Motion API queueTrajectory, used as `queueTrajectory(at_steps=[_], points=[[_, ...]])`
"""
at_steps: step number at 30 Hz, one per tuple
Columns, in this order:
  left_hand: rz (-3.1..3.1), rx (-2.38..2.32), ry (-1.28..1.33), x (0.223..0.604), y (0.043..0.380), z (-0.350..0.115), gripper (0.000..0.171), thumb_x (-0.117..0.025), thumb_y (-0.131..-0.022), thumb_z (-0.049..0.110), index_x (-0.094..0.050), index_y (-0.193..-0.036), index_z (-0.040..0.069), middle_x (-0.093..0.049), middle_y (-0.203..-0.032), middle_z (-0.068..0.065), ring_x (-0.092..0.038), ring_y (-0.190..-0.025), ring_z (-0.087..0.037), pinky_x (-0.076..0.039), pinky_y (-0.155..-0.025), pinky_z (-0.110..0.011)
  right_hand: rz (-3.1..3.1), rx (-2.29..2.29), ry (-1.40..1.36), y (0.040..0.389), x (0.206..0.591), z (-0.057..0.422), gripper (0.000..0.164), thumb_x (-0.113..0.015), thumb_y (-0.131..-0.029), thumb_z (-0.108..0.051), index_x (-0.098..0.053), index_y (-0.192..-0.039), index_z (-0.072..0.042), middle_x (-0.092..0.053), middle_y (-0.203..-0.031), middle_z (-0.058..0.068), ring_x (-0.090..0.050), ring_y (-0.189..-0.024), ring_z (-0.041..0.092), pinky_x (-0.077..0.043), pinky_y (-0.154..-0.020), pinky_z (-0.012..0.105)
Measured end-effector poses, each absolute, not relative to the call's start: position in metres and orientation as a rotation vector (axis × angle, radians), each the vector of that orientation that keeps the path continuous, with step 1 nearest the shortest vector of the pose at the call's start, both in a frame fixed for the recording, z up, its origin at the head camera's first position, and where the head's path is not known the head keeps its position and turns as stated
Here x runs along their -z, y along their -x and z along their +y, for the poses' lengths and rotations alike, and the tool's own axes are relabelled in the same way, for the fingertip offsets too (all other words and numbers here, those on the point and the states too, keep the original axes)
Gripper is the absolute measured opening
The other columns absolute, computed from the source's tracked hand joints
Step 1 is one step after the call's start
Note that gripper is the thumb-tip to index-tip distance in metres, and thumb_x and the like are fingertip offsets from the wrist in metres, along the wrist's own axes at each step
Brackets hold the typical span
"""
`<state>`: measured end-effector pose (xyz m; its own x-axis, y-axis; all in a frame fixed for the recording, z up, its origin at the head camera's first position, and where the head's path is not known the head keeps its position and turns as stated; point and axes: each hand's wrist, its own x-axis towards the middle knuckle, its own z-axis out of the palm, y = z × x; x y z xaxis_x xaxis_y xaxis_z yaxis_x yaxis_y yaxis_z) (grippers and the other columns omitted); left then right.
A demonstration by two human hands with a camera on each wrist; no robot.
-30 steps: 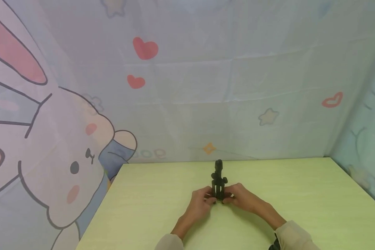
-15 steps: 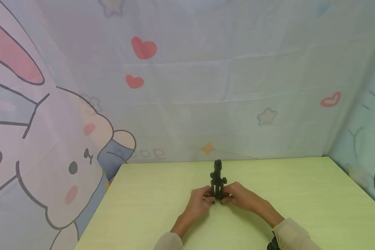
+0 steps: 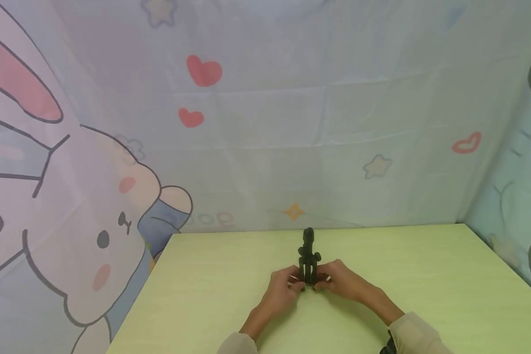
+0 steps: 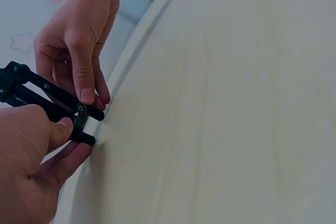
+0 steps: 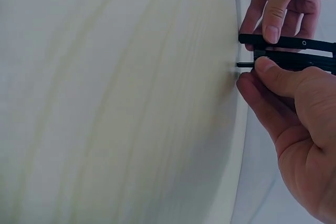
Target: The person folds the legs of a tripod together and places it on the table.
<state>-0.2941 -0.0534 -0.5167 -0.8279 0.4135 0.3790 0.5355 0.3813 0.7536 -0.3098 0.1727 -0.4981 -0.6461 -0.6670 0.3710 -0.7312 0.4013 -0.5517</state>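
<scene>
A small black tripod (image 3: 308, 250) stands upright on the pale yellow table (image 3: 203, 295), its legs drawn close together. From the left, my left hand (image 3: 284, 291) pinches a lower leg between thumb and fingers. My right hand (image 3: 346, 282) grips another leg from the right, at about the same height. In the left wrist view, a leg (image 4: 58, 94) and a small hinged brace (image 4: 80, 116) show between the two thumbs. The right wrist view has the right thumb pressed near the foot end of the tripod (image 5: 299, 43), with the left hand (image 5: 289, 3) beyond it.
Behind the table hangs a cloth backdrop (image 3: 265, 123) printed with hearts, stars and a large rabbit (image 3: 84, 236). Its side panel (image 3: 524, 196) runs along the right edge. A dark object (image 3: 388, 345) shows beside the right sleeve (image 3: 416, 334).
</scene>
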Motion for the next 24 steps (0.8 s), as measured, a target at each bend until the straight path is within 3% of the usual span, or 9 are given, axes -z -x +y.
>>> queueTrajectory(at_steps=[12, 19, 24], points=[[-2.445, 1.483, 0.727, 0.5163, 0.2892, -0.051, 0.014, -0.073, -0.092, -0.007, -0.063, -0.096, 0.002, -0.069, -0.093, -0.008, -0.072, -0.088, -0.021, -0.059, -0.076, -0.024, -2.56, -1.22, -1.214, 0.3037, 0.4991, 0.1745, 0.011, -0.078, -0.089, 0.003, -0.076, -0.099, -0.002, -0.078, -0.095, 0.007, -0.075, -0.088, 0.013, -0.061, -0.079, 0.028], [-2.424, 1.49, 0.719, 0.5183, 0.289, -0.0516, 0.016, -0.072, -0.091, -0.008, -0.06, -0.093, 0.001, -0.066, -0.087, -0.002, -0.069, -0.082, -0.013, -0.06, -0.075, -0.024, -2.549, -1.227, -1.223, 0.304, 0.5016, 0.1731, 0.009, -0.077, -0.09, 0.002, -0.076, -0.098, -0.002, -0.078, -0.094, 0.008, -0.074, -0.088, 0.012, -0.061, -0.079, 0.028], [-2.409, 1.518, 0.708, 0.5181, 0.2851, -0.052, 0.012, -0.071, -0.092, -0.007, -0.061, -0.094, 0.0, -0.068, -0.09, -0.007, -0.071, -0.087, -0.019, -0.06, -0.077, -0.025, -2.541, -1.213, -1.232, 0.3029, 0.5029, 0.1712, 0.007, -0.077, -0.09, 0.001, -0.076, -0.096, -0.003, -0.078, -0.091, 0.003, -0.073, -0.085, 0.008, -0.061, -0.077, 0.028]])
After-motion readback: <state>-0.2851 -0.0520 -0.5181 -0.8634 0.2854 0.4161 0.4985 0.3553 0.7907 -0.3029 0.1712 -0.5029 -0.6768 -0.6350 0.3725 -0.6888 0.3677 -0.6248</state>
